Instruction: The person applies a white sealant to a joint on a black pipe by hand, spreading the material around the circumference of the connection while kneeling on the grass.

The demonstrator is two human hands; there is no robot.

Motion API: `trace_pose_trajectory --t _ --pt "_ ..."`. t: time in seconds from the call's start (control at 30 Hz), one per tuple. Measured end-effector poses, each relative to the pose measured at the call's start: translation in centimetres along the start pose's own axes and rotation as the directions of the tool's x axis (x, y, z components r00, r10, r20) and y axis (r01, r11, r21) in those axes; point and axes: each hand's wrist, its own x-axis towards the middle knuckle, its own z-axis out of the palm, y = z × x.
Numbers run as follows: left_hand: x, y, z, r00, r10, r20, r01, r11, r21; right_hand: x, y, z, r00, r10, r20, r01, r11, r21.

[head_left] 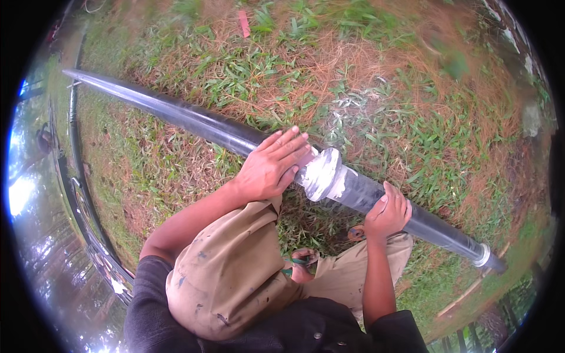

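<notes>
A long black pipe [194,120] lies slantwise across in front of me, from far left to near right. Around its middle is a thick collar [322,173] smeared with white filler or paint. My left hand [272,166] rests flat on the pipe just left of the collar, fingers stretched out. A small pinkish patch [308,156] shows beside those fingers; I cannot tell whether it is a separate piece. Farther right, my right hand [388,213] is wrapped round the greyish, scuffed section of the pipe. A white ring [482,255] circles the pipe near its right end.
Grass and dry needles [353,65] cover the ground, with a whitish dusty patch [368,109] beyond the collar. A red strip [243,23] lies farther off. Another dark pipe [74,129] stretches along the left. My bent knee [226,265] in stained tan trousers is under my left forearm.
</notes>
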Motion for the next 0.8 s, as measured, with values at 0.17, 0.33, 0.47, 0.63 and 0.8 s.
trace_pose_trajectory --t 0.17,0.33,0.47,0.63,0.8 --pt "-2.7 0.2 -1.4 0.982 0.164 0.091 -0.151 0.980 -0.131 0.8 -0.4 -0.5 0.995 0.011 0.102 -0.019 0.997 0.072" --pt "0.0 1.1 0.2 0.985 0.174 0.001 -0.174 0.984 0.046 1.3 -0.6 -0.4 0.995 0.024 0.096 -0.029 0.998 0.053" --pt "2.3 2.1 0.9 0.998 0.051 0.023 -0.051 0.999 0.002 1.6 -0.2 -0.5 0.991 0.060 0.121 -0.064 0.998 0.028" --pt "-0.1 2.1 -1.2 0.969 0.242 -0.051 -0.232 0.960 0.158 1.7 -0.3 -0.4 0.991 0.075 0.110 -0.079 0.996 0.038" --pt "3.0 1.4 1.3 0.988 0.104 -0.117 -0.104 0.995 0.004 3.1 -0.4 -0.2 0.994 0.064 0.091 -0.067 0.997 0.031"
